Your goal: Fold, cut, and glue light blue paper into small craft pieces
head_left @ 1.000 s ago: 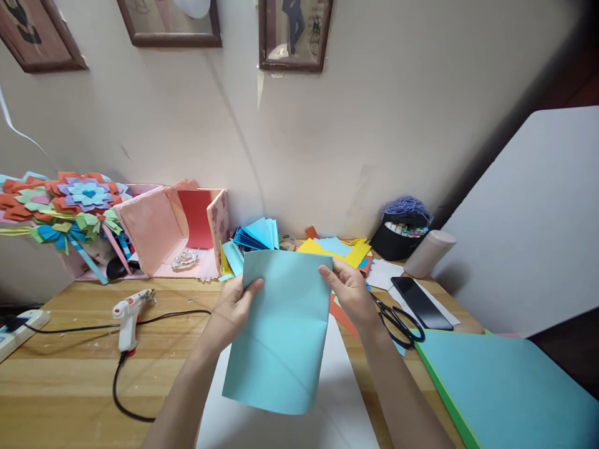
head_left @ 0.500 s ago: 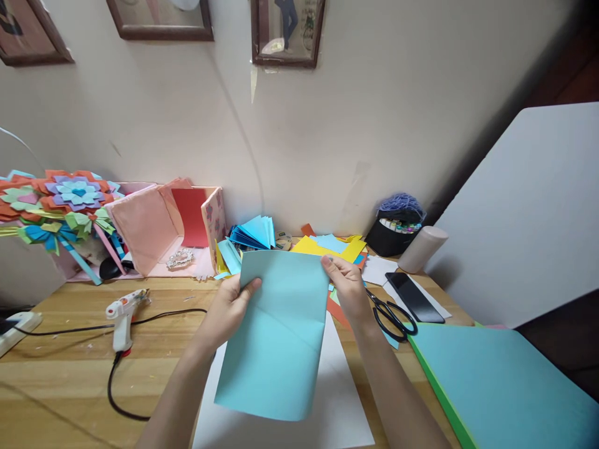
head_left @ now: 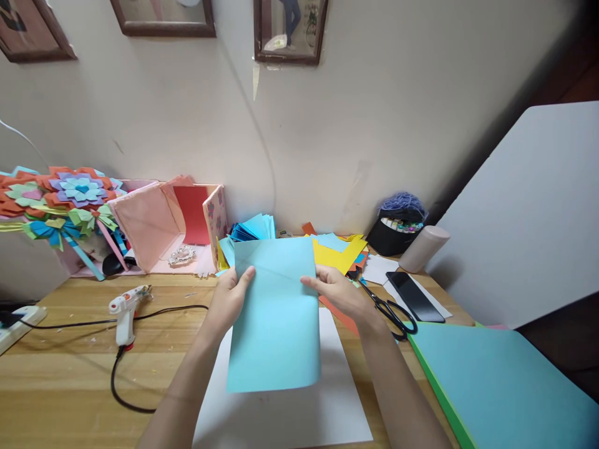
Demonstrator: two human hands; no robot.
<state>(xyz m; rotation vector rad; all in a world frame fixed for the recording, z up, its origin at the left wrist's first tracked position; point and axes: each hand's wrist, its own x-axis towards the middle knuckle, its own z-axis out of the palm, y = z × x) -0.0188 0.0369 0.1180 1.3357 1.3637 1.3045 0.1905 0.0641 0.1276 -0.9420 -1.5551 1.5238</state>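
Between my two hands a light blue sheet of paper is held up, facing me, its right side curving as if folded over. My left hand grips its left edge, thumb on the front and fingers behind. At the right edge, my right hand pinches it the same way, a little below the top corner. Beneath the held paper, a white sheet lies flat on the wooden table. Black-handled scissors rest just right of my right wrist.
A white glue gun with a black cord stands at left. Behind are a pink box, paper flowers, blue folded paper and yellow scraps. On the right lie a phone and a blue paper stack.
The paper has turned more upright and square to me, its lower edge rising. My right hand has slid from the top right corner down along the right edge.
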